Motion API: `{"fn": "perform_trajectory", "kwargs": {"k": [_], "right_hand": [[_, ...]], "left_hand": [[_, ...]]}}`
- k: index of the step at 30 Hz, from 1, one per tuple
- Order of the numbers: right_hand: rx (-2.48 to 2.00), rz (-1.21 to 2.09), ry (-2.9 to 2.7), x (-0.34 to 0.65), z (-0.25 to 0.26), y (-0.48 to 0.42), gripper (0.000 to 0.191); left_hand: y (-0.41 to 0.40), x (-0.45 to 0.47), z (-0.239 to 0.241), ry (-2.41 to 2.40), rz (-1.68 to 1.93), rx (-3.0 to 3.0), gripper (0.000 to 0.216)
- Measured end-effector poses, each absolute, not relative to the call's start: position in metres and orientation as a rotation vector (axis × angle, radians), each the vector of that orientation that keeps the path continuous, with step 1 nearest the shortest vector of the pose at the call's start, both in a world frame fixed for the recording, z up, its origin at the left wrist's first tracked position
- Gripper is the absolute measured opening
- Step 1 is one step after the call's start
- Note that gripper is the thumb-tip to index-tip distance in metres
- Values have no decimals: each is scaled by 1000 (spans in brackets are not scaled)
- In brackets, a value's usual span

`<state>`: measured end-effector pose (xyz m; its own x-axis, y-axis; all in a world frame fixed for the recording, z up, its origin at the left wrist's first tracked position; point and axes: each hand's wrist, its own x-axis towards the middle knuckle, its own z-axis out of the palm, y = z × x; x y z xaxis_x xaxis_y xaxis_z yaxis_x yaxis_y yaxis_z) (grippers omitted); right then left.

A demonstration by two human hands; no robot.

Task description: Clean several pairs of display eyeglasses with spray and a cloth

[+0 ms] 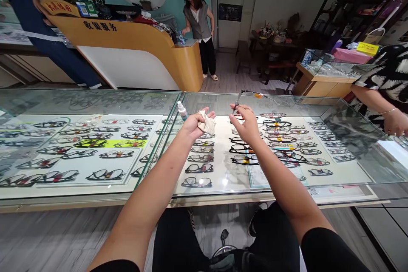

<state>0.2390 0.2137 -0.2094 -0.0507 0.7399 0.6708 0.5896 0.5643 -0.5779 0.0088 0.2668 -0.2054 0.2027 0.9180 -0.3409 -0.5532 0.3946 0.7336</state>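
Observation:
My left hand is closed on a crumpled pale cleaning cloth, held above the glass counter. A small white spray bottle stands on the glass just beyond that hand. In my right hand is a pair of eyeglasses, gripped by one part between thumb and fingers, with the rest reaching out to the right. An orange sticker shows on the glasses. Several dark-framed eyeglasses lie around and below my right hand; whether they are on or under the glass I cannot tell.
The glass display counter holds rows of glasses and runs across in front of me. A person stands by the wooden reception desk. Another person's hand is at the right edge. A third person leans at far left.

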Motion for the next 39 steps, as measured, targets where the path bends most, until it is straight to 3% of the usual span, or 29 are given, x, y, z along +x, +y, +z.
{"fn": "perform_trajectory", "kwargs": {"k": [3,8,17,26,35,39], "right_hand": [[-1105,169,-1735,239,-210,214,40],[-1077,168,-1731,239,-210,214,41],[-1081,167,-1723,239,-210,215,40],[-1088,184,-1728,237,-210,214,40],[-1070,186,-1735,235,-209,212,40],[-1079,187,-1741,235,-210,212,41]], "left_hand": [[268,10,-208,925,1087,540,88],[267,13,-210,1003,1069,682,107],[269,8,-213,842,1064,780,110],[287,3,-237,1291,1056,1051,70],[267,2,-230,1437,1281,1771,70],[260,7,-224,1448,1258,1931,43]]}}
